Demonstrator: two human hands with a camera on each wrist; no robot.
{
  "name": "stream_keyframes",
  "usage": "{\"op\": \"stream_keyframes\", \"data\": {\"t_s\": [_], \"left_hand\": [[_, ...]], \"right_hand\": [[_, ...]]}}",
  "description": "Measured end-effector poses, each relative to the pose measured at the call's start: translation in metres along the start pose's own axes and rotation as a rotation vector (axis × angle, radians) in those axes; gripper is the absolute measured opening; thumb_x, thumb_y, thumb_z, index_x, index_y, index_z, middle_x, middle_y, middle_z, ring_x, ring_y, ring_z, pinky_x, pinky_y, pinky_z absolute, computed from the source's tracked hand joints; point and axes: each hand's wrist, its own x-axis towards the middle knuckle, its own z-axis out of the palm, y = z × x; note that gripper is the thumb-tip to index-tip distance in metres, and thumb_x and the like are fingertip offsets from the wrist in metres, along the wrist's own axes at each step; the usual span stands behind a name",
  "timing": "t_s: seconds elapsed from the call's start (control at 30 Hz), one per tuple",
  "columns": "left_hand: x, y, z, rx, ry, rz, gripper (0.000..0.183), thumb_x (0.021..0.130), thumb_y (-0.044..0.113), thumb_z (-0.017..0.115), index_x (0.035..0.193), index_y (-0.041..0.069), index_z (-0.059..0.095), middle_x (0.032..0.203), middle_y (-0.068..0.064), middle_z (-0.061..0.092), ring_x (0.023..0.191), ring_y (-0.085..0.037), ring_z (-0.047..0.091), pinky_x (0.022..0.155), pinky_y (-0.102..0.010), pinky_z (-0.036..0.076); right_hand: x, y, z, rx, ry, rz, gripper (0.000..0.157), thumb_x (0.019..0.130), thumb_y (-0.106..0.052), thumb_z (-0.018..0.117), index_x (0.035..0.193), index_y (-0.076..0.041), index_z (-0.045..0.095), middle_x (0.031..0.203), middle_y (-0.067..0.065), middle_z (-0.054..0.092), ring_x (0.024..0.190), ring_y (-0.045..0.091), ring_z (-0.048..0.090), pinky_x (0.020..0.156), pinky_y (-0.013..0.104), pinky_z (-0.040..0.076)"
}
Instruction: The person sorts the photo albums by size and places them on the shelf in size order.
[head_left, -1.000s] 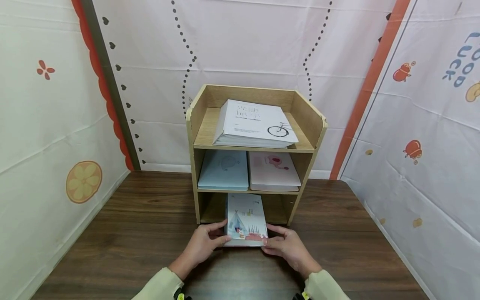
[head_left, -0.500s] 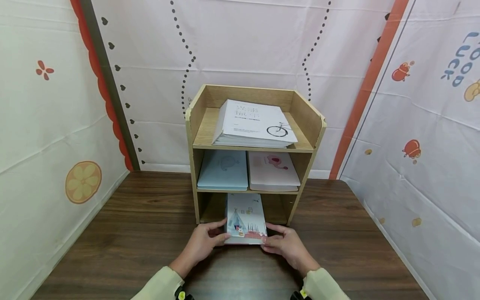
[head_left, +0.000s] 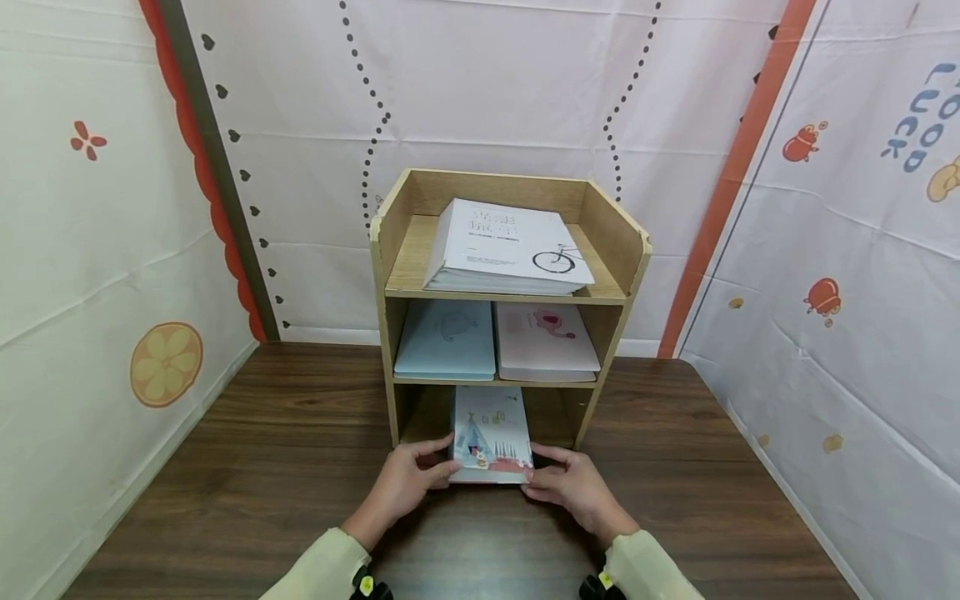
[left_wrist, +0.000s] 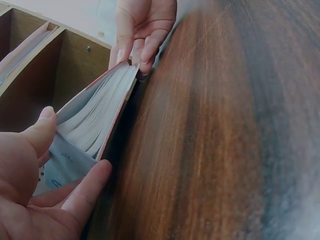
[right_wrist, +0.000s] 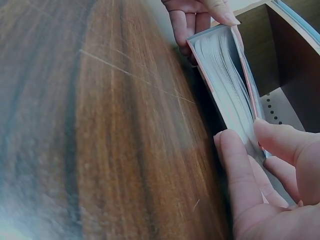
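A thick book with a tent drawn on its pale cover lies partly in the bottom compartment of a wooden shelf, its near end sticking out over the table. My left hand grips the near left corner, thumb on the cover and fingers along the side and below. On the opposite corner, my right hand holds it the same way. Both wrist views look onto the page edges, slightly fanned between the covers. The right wrist view shows the right thumb at the cover's edge.
A stack of white books fills much of the top tier. In the middle tier lie blue notebooks and pink notebooks side by side. The dark wooden table is enclosed by printed cloth walls.
The book has slid a little farther into the bottom compartment, away from me. Both hands have moved forward with it, keeping their grip.
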Motion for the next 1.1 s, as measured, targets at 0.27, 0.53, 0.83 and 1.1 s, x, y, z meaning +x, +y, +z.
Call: {"op": "stream_keyframes", "data": {"t_s": [0.27, 0.53, 0.83, 1.1], "left_hand": [[0.002, 0.000, 0.001, 0.006, 0.011, 0.004, 0.052, 0.091, 0.025, 0.078, 0.140, 0.013, 0.064, 0.134, -0.026, 0.065, 0.094, -0.022, 0.075, 0.074, -0.030, 0.064], [0.004, 0.002, 0.001, -0.013, 0.017, 0.012, 0.051, 0.093, 0.023, 0.077, 0.141, 0.012, 0.063, 0.136, -0.026, 0.063, 0.098, -0.024, 0.074, 0.076, -0.032, 0.064], [0.008, 0.001, -0.001, -0.013, 0.012, 0.030, 0.050, 0.094, 0.023, 0.075, 0.141, 0.011, 0.063, 0.139, -0.025, 0.061, 0.099, -0.021, 0.074, 0.078, -0.031, 0.064], [0.010, 0.000, -0.002, -0.019, 0.016, 0.028, 0.049, 0.095, 0.022, 0.074, 0.141, 0.010, 0.063, 0.139, -0.026, 0.061, 0.093, -0.022, 0.076, 0.076, -0.029, 0.064]], "right_hand": [[0.003, -0.001, 0.001, 0.010, 0.008, -0.006, 0.065, 0.093, 0.002, 0.071, 0.151, 0.010, 0.041, 0.101, 0.015, 0.075, 0.091, 0.023, 0.074, 0.085, 0.036, 0.064], [0.006, -0.001, 0.001, 0.025, 0.016, -0.014, 0.063, 0.094, 0.002, 0.069, 0.151, 0.009, 0.041, 0.103, 0.015, 0.075, 0.094, 0.021, 0.073, 0.086, 0.036, 0.063], [0.009, -0.001, 0.001, 0.014, 0.024, -0.022, 0.061, 0.095, 0.001, 0.070, 0.149, 0.010, 0.043, 0.104, 0.014, 0.075, 0.094, 0.021, 0.074, 0.087, 0.037, 0.063], [0.015, -0.001, 0.001, -0.015, 0.066, -0.007, 0.059, 0.094, -0.002, 0.071, 0.148, 0.006, 0.048, 0.104, 0.012, 0.076, 0.092, 0.023, 0.075, 0.085, 0.038, 0.064]]}}
